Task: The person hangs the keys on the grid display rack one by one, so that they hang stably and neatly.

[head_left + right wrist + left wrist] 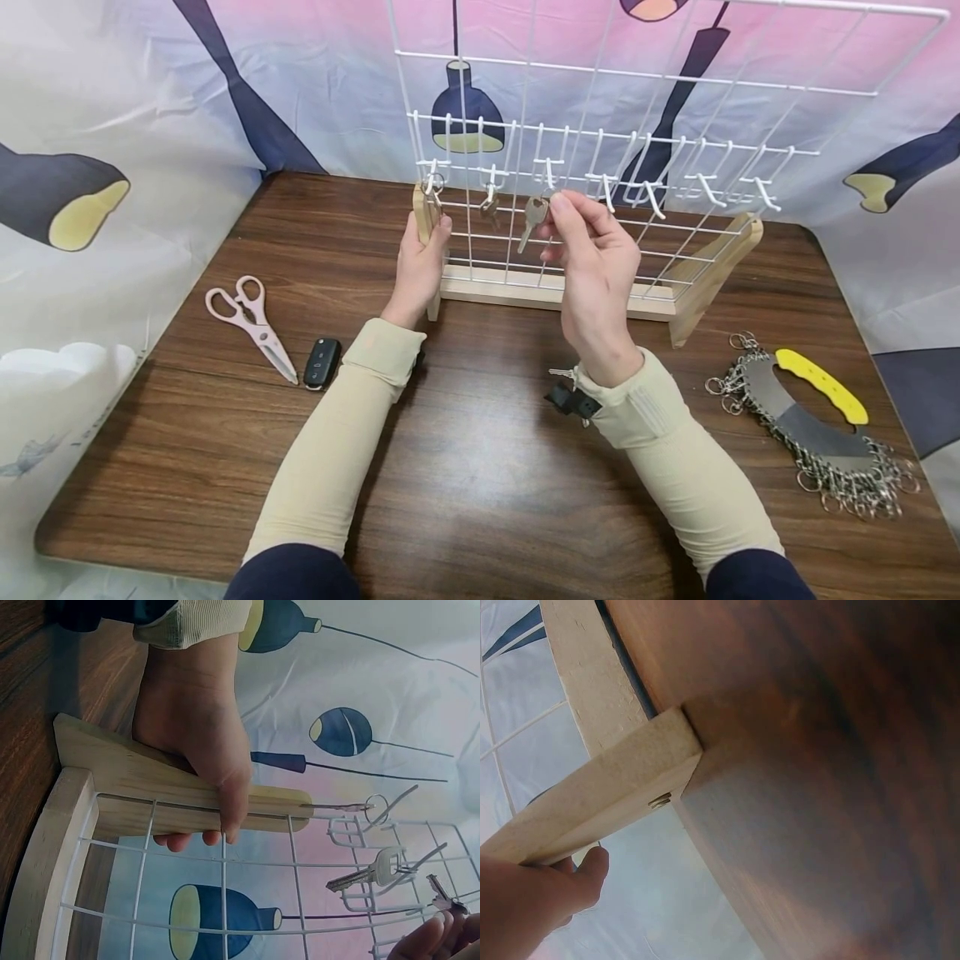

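My left hand (422, 265) grips the left wooden upright (607, 787) of a white wire grid rack (517, 242). In the right wrist view its thumb and fingers wrap round the wood. My right hand (600, 275) pinches a silver key (534, 218) between thumb and fingertips, just below the third hook (549, 173) from the left. Whether the key's ring touches that hook, I cannot tell. Another key (386, 866) hangs from the second hook, and a key ring (432, 185) with a key hangs on the leftmost hook. Several hooks (705, 192) farther right carry nothing.
Pink-handled scissors (251, 321) and a black car key fob (322, 362) lie left on the brown table (465, 500). Small silver keys (561, 372) show beside my right cuff. At right lies a curved grey piece with a yellow handle (821, 385), fringed with small chains and rings.
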`<state>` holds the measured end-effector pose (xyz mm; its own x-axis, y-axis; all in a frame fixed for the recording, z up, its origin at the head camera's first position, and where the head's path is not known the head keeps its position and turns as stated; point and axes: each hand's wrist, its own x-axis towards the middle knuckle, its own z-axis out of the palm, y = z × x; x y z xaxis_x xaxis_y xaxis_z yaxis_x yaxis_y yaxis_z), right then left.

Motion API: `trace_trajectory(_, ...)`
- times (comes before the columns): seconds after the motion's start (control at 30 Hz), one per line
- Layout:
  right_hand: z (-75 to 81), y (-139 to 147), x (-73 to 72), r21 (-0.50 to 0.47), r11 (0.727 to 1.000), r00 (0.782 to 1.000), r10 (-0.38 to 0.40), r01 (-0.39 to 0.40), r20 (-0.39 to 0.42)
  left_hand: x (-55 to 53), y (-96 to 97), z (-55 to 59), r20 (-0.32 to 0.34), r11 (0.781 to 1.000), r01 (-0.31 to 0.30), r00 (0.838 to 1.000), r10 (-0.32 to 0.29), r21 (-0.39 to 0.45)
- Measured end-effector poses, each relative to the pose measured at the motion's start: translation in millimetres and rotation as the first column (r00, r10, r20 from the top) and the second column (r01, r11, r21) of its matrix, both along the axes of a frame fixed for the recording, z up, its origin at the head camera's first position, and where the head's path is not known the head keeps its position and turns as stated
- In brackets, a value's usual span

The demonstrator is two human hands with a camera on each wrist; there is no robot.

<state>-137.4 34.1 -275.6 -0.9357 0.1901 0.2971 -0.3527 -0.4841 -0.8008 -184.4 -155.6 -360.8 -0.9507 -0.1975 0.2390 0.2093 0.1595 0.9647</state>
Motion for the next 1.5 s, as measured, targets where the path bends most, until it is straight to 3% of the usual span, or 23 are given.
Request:
trace_trajectory(0.17,1.0,-1,-0.3,-0.007,1.000,1.000,-0.002,0.003,0.018,-2.1,0.6,-4.9,-0.002,1.000,-0.003,1.000,0.003,0.016)
trace_trajectory(0.73,-5.6,4,-2.2,0.048,0.999,0.999,-0.020,0.018,0.038,-0.4,2.6,-1.5,0.002,1.000,-0.011,1.000,0.011,0.000)
trace_trajectory(0.93,-12.0,16,1.9,0.126,0.991,0.998,0.047,-0.054,0.052,-1.9,1.6,-2.7,-0.002,1.000,-0.010,1.000,0.010,0.022)
trace_trajectory(1.03,-15.3,29,3.9,0.252,0.959,0.989,0.113,-0.133,0.093,-2.2,1.1,-3.4,-0.008,1.000,-0.005,1.000,0.005,0.026)
trace_trajectory(1.13,-18.5,46,5.6,0.442,0.870,0.974,0.170,-0.219,0.147,-2.6,0.7,-3.9,0.004,1.000,-0.006,1.000,0.006,0.021)
trace_trajectory(1.2,-22.0,57,5.9,0.592,0.762,0.965,0.192,-0.261,0.179,-2.7,0.5,-4.2,0.012,1.000,-0.008,1.000,0.007,0.020)
trace_trajectory(1.33,-34.3,79,4.4,0.839,0.446,0.946,0.222,-0.313,0.235,-2.9,0.9,-4.0,0.004,0.999,0.001,1.000,-0.001,0.038)
trace_trajectory(1.5,-53.6,96,3.2,0.932,0.048,0.908,0.245,-0.360,0.339,-2.4,1.9,-2.5,-0.005,0.999,-0.003,1.000,0.003,0.033)
